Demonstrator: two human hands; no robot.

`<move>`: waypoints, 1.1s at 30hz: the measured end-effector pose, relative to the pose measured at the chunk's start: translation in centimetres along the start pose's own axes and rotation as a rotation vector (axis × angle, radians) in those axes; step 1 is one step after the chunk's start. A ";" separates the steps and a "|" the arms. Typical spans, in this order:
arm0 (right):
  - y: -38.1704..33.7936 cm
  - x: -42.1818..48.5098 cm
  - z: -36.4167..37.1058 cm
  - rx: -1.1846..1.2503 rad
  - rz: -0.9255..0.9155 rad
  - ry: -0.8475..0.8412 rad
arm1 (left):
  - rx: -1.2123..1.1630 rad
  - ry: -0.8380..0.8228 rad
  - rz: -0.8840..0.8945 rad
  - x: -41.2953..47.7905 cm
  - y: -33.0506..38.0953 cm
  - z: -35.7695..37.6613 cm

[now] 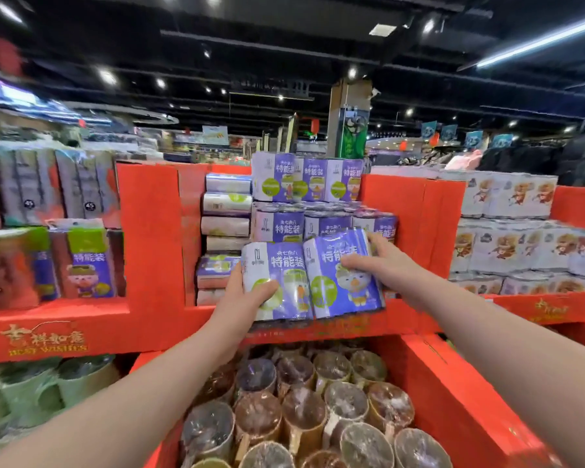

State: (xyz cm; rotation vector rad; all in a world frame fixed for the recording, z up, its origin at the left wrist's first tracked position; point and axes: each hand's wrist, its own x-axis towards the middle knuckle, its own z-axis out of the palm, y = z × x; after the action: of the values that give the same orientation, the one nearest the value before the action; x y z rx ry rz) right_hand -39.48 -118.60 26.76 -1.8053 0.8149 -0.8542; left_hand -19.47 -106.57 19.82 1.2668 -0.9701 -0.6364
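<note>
Our left hand (247, 295) clasped the left purple-and-white film-wrapped roll pack (277, 275), thumb across its front. Touching it on the right was the matching right pack (338, 282), with our right hand (375, 261) curled round its upper right edge. Both sat at the front of the red cardboard display shelf (149, 238), above the bin of wrapped brown cylinders (301, 410). Risk, we judged: slick film and a one-sided grip could let a pack slip into the bin. Long axes ran roughly vertical, printed fronts toward us, the right pack slightly tilted.
</note>
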 end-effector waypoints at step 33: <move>-3.0 30.6 -2.3 -0.092 -0.063 0.247 | -0.010 0.274 0.325 17.2 7.6 -1.2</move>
State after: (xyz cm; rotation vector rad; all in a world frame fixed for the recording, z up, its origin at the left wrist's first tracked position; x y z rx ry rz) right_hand -24.56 -143.76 36.36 -1.8366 0.9717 -1.1130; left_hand -11.04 -118.82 31.38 1.1207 -0.9144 -0.2085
